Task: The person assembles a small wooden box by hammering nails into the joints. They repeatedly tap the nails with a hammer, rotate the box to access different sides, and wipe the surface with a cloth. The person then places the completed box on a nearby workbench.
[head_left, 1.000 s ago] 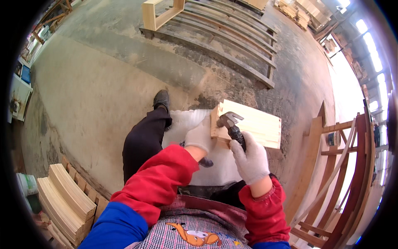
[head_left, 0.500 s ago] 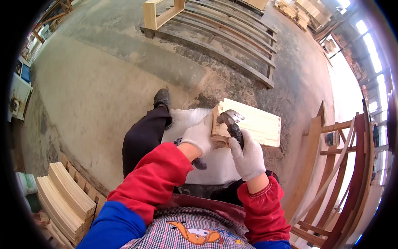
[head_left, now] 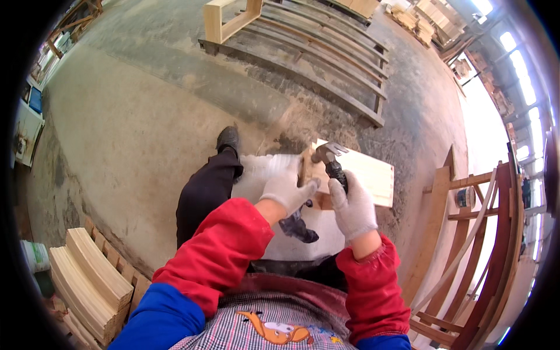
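the hammer (head_left: 335,169) is over the left end of the box (head_left: 368,178), its metal head toward the far edge and its black handle slanting back toward the person; whether the head touches the wood, i cannot tell. the right hand (head_left: 353,207), in a white glove, has its fingers wrapped round that handle, with the thumb along the near side. the left hand (head_left: 286,192), gloved in white too, is at the box's near left corner, its thumb reaching over to the wood; the fingers are partly hidden, so i cannot tell whether they pinch anything.

the box is of pale wood, set at a slant with its long side running off to the right, and shows darker joint marks at its right end. under its left part lies a white sheet (head_left: 256,178). a dark crumpled thing (head_left: 298,227) lies on the sheet just below the left hand; its kind is unclear.

nearer the person are red sleeves (head_left: 219,251) with blue above them, and a checked apron (head_left: 251,321) with a cartoon animal on it. a black trouser leg (head_left: 204,192) and a dark shoe (head_left: 228,139) are left of the sheet.

farther out, a slatted pallet (head_left: 297,79) on the concrete floor (head_left: 134,134) bears an open wooden frame (head_left: 213,24) at its left end. curved boards (head_left: 93,283) are stacked at lower left, beside a bucket (head_left: 36,256). a wooden rack (head_left: 504,233) stands at right.
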The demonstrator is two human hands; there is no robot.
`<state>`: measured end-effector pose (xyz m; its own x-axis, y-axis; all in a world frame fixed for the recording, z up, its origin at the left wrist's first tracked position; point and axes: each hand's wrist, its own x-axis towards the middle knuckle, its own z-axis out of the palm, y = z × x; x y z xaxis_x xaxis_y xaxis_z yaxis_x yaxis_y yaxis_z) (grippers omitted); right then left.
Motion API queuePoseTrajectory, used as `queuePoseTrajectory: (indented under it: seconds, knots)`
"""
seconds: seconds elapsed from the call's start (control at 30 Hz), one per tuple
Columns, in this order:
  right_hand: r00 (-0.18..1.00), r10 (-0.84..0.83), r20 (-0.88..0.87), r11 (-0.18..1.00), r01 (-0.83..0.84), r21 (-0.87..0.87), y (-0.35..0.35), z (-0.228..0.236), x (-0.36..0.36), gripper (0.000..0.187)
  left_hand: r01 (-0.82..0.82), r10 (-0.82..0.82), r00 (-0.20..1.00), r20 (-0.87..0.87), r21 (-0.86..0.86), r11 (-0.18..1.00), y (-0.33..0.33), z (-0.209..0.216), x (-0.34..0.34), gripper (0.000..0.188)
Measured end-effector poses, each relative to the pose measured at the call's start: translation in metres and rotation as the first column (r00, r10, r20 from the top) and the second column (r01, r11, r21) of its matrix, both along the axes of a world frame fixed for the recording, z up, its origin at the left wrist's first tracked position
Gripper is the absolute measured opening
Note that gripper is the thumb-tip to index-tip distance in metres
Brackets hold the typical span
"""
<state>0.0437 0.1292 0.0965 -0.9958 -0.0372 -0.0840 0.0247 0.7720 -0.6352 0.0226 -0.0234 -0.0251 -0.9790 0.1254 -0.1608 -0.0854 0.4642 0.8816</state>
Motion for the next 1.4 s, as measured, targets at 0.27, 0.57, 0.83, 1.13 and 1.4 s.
queuePoseTrajectory:
  seconds: [0.27, 0.57, 0.83, 1.13, 1.4]
  knots:
    - [0.967, -0.108, -0.229, 0.951, 0.034, -0.306, 0.004, 0.003, 0.012, 0.036, -0.035, 0.034, 0.999, 0.011, 0.063, 0.997, 0.004, -0.001, 0.001, 0.077]
    - [0.986, -0.087, -0.144, 0.963, 0.047, -0.264, 0.004, 0.004, 0.004, 0.034, -0.039, 0.042, 0.999, -0.026, 0.086, 0.995, 0.004, 0.0, 0.006, 0.077]
    - [0.995, 0.034, -0.097, 0.999, -0.037, -0.023, 0.003, -0.005, -0.004, 0.03, -0.042, 0.041, 0.996, -0.081, -0.007, 0.999, 0.002, 0.004, 0.003, 0.077]
    - [0.993, 0.039, -0.107, 0.991, -0.025, 0.131, 0.009, -0.009, -0.005, 0.032, -0.031, 0.028, 0.997, -0.072, -0.043, 0.999, 0.003, 0.007, 0.004, 0.08]
    - [0.948, -0.152, -0.281, 0.98, 0.107, -0.166, -0.005, 0.004, -0.015, 0.033, 0.003, -0.003, 1.0, -0.007, 0.02, 1.0, 0.001, 0.009, 0.004, 0.079]
